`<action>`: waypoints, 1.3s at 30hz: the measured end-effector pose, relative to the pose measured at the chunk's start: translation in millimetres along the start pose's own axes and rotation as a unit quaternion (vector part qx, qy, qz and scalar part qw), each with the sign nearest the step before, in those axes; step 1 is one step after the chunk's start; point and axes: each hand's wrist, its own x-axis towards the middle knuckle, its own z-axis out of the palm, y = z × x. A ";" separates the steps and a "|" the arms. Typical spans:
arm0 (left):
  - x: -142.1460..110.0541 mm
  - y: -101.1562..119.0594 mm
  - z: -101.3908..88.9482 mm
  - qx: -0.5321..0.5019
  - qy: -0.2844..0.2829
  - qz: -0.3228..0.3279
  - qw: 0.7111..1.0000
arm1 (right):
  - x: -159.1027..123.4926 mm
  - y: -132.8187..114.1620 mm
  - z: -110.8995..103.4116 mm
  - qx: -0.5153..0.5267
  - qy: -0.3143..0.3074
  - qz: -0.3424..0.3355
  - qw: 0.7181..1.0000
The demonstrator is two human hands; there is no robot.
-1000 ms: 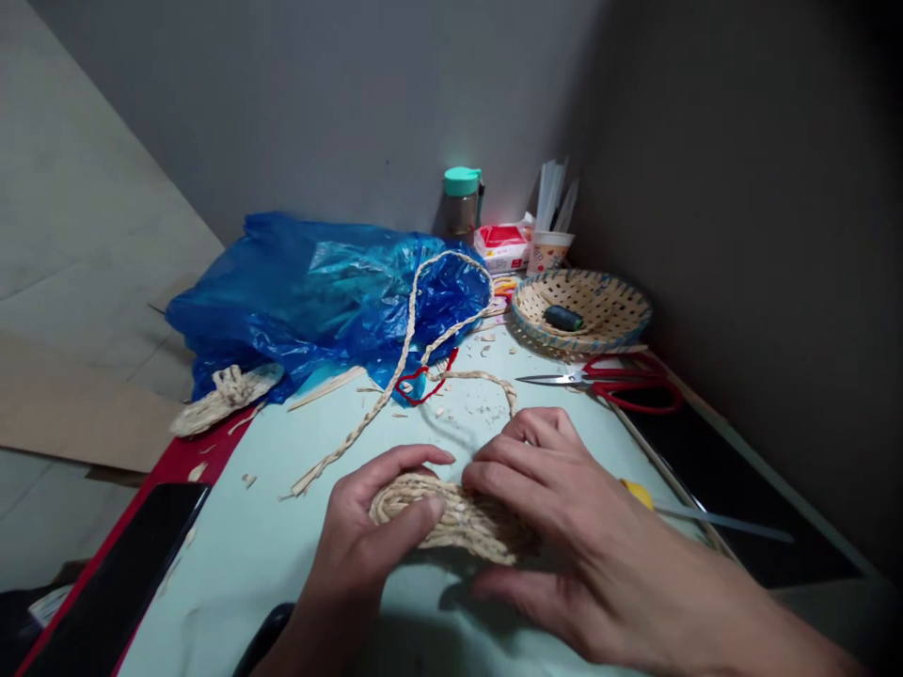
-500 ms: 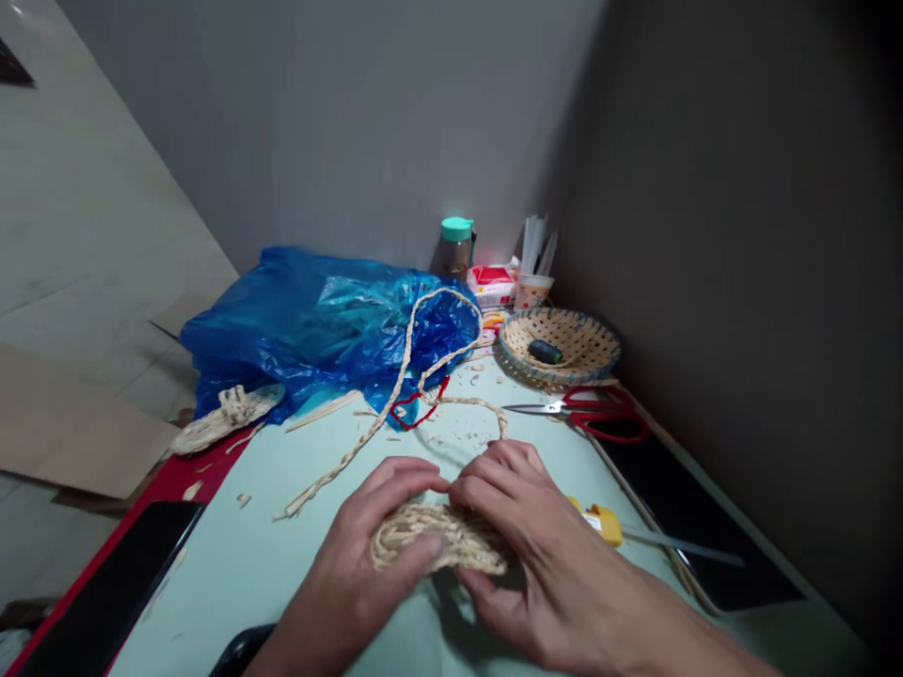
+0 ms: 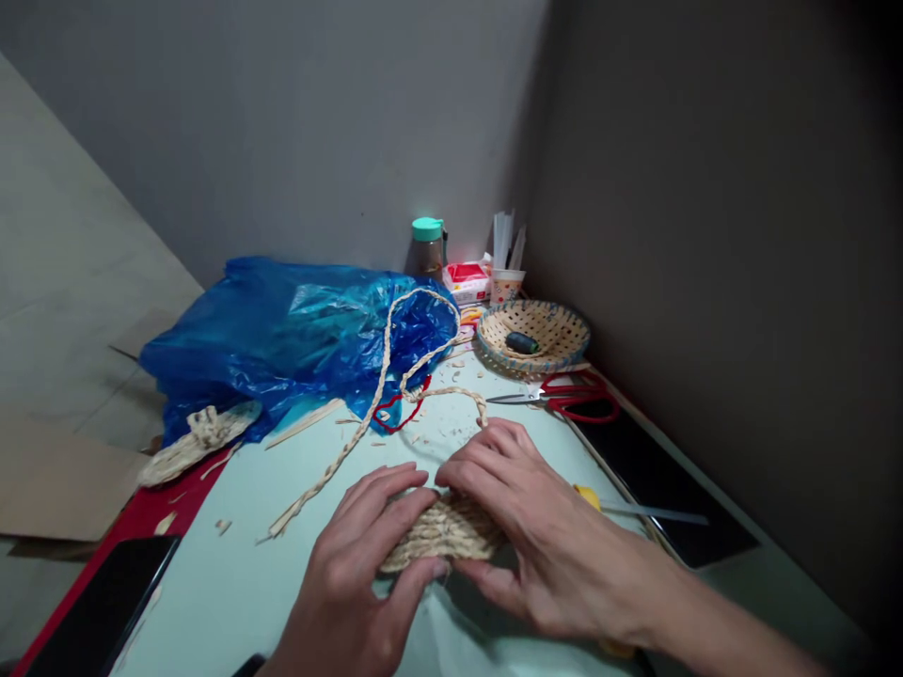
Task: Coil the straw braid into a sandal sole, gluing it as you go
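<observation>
Between my hands is a coiled straw braid (image 3: 444, 531), a flat oval piece of plaited rows lying low over the table. My left hand (image 3: 367, 564) grips its left end, fingers over the top and thumb along the near edge. On the right end, my right hand (image 3: 522, 527) curls its fingers over the far side with the thumb underneath. A long loose plait (image 3: 385, 367) runs from beyond my right hand and loops back over the blue bag. Partly hidden behind my right forearm is a yellow glue gun (image 3: 587, 495) with a clear glue stick (image 3: 656, 512).
Red-handled scissors (image 3: 582, 397) lie near a shallow woven basket (image 3: 486, 353) holding a dark thread spool (image 3: 522, 342). A blue plastic bag (image 3: 282, 320) covers the back left, beside a straw slipper (image 3: 201, 442). A black phone (image 3: 105, 602) rests at the left edge.
The coiled braid has turned so its plaited face shows more. My left fingers now lie over its top, with the thumb at the near edge. The whole view has shifted slightly.
</observation>
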 end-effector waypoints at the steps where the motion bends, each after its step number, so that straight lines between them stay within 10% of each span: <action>1: -0.6 -0.8 -0.6 0.009 0.009 0.007 1.000 | -2.1 -1.4 -4.7 0.016 -0.002 -0.011 1.000; 4: -3.3 -3.6 -2.1 0.046 0.020 0.023 0.998 | -7.4 -0.4 -17.4 0.087 0.037 -0.015 0.995; 9: -4.4 1.1 -4.0 0.081 0.030 0.034 0.996 | -4.8 21.7 -21.8 0.236 0.213 0.175 0.932; 17: -2.5 5.7 -0.4 0.061 0.061 0.038 0.996 | 5.1 25.0 -10.3 0.582 -0.017 0.218 0.783; 33: 2.1 15.4 -1.0 0.069 0.045 0.006 0.997 | 0.9 24.1 -7.6 0.549 0.040 0.232 0.802; 39: 1.6 17.3 0.9 0.054 0.064 -0.006 0.996 | 3.0 21.9 -6.3 0.594 0.053 0.231 0.769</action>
